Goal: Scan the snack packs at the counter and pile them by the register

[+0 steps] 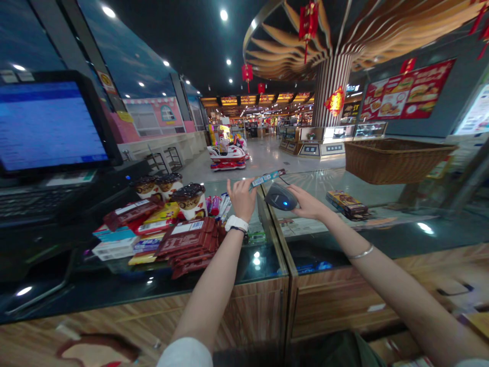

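Observation:
My left hand (242, 199), with a white watch at the wrist, pinches one end of a slim, light-blue packet (266, 179) with a barcode on it. In my right hand (306, 203) is a dark grey barcode scanner (281, 197) with a lit blue light, its head close beside the packet. Left of my left hand lie stacked brown chocolate packs (191, 237), with Dove cups (190, 200) behind them. Several small tube-like packets (216, 205) are between the cups and my left wrist. A few flat boxes (346, 204) rest on the glass counter right of the scanner.
A monitor (49, 122) and a keyboard (38, 199) stand at the left. A wicker basket (397, 162) sits on the far right of the counter. Wooden drawers (344, 306) run below the counter edge. Beyond it is a kiddie ride (228, 153) on the floor.

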`<control>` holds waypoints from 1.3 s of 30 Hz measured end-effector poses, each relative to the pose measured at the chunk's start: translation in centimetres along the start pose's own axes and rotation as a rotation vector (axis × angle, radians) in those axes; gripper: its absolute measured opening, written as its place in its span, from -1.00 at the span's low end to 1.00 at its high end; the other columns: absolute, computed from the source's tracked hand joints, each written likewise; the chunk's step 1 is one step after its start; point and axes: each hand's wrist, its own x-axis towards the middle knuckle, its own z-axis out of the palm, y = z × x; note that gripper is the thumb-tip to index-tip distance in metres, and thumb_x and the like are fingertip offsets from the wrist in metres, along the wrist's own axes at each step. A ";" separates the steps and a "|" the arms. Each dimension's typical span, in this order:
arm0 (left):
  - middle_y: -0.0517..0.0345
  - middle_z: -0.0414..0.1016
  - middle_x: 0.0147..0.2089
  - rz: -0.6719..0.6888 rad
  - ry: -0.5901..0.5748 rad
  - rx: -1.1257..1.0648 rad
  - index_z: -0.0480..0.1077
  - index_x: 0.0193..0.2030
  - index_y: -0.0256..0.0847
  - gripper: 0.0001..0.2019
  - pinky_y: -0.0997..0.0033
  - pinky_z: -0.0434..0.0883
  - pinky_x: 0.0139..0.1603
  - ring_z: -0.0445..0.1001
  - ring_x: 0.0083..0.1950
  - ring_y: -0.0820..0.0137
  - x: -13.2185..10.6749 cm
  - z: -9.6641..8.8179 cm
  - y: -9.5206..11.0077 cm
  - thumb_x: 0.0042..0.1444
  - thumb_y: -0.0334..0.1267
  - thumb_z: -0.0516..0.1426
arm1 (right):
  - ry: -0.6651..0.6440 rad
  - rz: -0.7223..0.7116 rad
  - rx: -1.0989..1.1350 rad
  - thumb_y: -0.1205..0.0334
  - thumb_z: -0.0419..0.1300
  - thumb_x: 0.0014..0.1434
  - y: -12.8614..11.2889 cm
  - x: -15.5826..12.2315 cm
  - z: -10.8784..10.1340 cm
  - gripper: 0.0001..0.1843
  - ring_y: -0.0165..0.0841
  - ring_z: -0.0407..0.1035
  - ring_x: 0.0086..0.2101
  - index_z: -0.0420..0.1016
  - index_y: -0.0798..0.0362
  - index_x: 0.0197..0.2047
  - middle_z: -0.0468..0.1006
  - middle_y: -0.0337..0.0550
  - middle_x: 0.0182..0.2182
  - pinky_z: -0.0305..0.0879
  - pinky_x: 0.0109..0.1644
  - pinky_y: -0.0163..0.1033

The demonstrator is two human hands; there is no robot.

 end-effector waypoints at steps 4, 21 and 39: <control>0.12 0.62 -0.02 0.012 -0.002 0.006 0.49 -0.03 -0.04 -0.81 -0.12 -0.02 0.46 0.50 0.04 0.18 0.0 0.0 0.0 0.24 -0.19 0.17 | 0.028 0.041 0.008 0.34 0.17 -0.01 -1.7 0.0 -0.3 -0.49 -0.13 0.45 -0.04 0.37 0.04 0.07 0.54 0.01 -0.07 0.37 0.03 -0.10; 0.09 0.58 -0.12 -0.015 0.048 0.071 0.49 -0.11 -0.07 -0.87 -0.14 0.02 0.44 0.49 0.00 0.15 0.1 0.0 -0.2 0.21 -0.23 0.17 | 0.164 0.311 -0.254 0.23 0.23 -0.02 -1.3 -0.4 -2.7 -0.56 -0.04 0.58 -0.18 0.55 0.05 -0.02 0.69 -0.02 -0.23 0.43 -0.18 -0.16; 0.06 0.54 -0.20 -0.004 0.041 0.149 0.48 -0.22 -0.11 -0.94 -0.16 0.05 0.43 0.48 -0.05 0.16 0.0 -0.1 -0.3 0.17 -0.30 0.18 | 0.098 0.316 -0.300 0.20 0.21 -0.01 -1.7 -0.3 -2.7 -0.70 -0.01 0.58 -0.19 0.57 0.05 -0.17 0.70 0.00 -0.29 0.38 -0.25 -0.20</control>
